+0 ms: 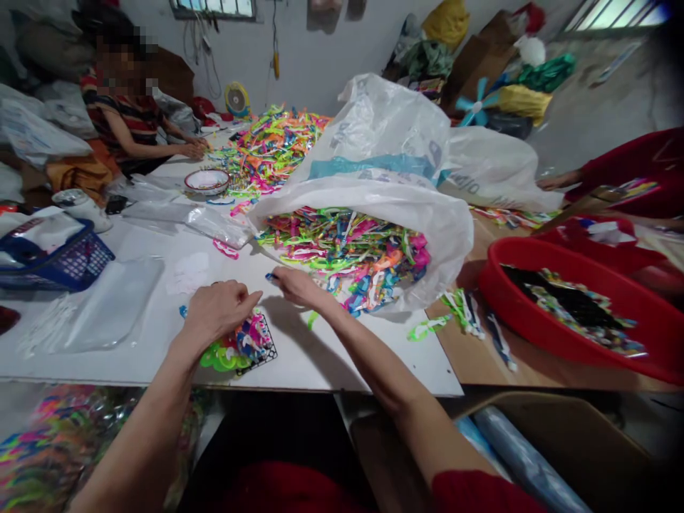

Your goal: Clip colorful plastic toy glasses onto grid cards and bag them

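Observation:
My left hand (216, 311) rests closed on a small bundle of bright plastic toy glasses (243, 344) that lies on a black wire grid (261, 354) on the white board (331, 360). My right hand (296, 284) pinches a small blue piece (270, 276) just in front of the mouth of a big white sack (374, 192). Several coloured plastic glasses (347, 249) spill out of that sack, a short way from my right fingers.
A red tub (566, 342) with dark and coloured pieces stands at the right. Loose green and blue pieces (459, 313) lie beside it. A blue basket (58, 260), clear bags (107, 306) and a bowl (206, 181) lie left. A person (133, 117) works at the far left; another's red sleeve (630, 167) shows right.

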Motion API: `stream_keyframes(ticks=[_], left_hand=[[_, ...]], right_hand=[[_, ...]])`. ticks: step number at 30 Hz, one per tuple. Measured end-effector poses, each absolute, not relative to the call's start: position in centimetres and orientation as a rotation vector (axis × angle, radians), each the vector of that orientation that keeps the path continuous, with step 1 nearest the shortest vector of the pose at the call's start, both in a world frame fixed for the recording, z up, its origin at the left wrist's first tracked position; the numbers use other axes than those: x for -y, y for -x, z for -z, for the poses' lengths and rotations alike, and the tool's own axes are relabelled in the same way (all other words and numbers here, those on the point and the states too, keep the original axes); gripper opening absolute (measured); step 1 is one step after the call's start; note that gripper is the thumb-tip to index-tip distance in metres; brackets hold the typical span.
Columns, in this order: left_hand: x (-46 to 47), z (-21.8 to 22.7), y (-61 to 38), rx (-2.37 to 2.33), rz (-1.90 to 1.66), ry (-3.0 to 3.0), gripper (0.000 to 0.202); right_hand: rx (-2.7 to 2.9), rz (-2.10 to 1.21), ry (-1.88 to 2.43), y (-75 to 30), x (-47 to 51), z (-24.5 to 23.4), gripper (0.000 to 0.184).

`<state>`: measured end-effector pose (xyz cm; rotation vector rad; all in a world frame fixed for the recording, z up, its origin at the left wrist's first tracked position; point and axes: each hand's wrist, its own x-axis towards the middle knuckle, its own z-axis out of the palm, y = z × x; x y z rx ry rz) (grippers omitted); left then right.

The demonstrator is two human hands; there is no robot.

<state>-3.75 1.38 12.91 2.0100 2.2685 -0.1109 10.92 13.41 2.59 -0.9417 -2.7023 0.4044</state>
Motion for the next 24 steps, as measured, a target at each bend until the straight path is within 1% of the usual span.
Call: stream_keyframes(ticks=[2,4,8,10,12,14,16,19,20,22,24], left_hand=[[-1.3,-12.8,3.8,-2.267,0.090,-2.023,0.053],[-1.2,-12.7,3.9,-2.253,0.077,-2.042,0.053],[-1.2,-12.5,3.9,-2.260,0.061,-2.044,0.053],[-1.2,-12.5,3.9,-2.262,0.055,-2.047,0.054],[-1.2,-12.5,3.9,-2.253,0.056,-2.053,0.055],[-1.1,-12.5,3.9,-2.252,0.053,-2.046,0.056],[-1.1,-12.4,3.9,-2.251,0.047,-2.045,0.056],[-1.2,-12.2,3.9,-2.257,0.031,-2.057,0.055],[-1.2,-12.1,3.9,-2.260,0.029,-2.057,0.054],[-1.2,-12.1,3.9,-2.271,0.031,-2.036,0.054],[-1.2,-12.0,3.9,-2.271,0.042,-2.018,0.054]], right_hand=[[2.752,-0.583,0.884,-9.8,-12.3,-0.8,0.020],[2.720,-0.677,0.937,-10.1,-11.6,0.6,0.020],[2.504,-0.637,1.134,-14.0,-9.9,1.1,0.027],[2.495,-0.649,1.286,-16.0,-8.5,1.0,0.027],[2.530,-0.672,1.459,-17.2,-6.9,1.1,0.022],[2.487,-0.713,1.541,-17.4,-5.6,1.4,0.012],[2.311,-0.853,1.468,-16.8,-4.7,1.6,0.011],[2.014,-1.147,1.258,-15.2,-3.4,2.1,0.022],[1.964,-1.224,1.199,-14.6,-2.9,2.5,0.023],[1.888,-1.342,1.152,-13.7,-1.7,3.5,0.020],[1.828,-1.409,1.200,-13.3,-0.5,4.6,0.018]])
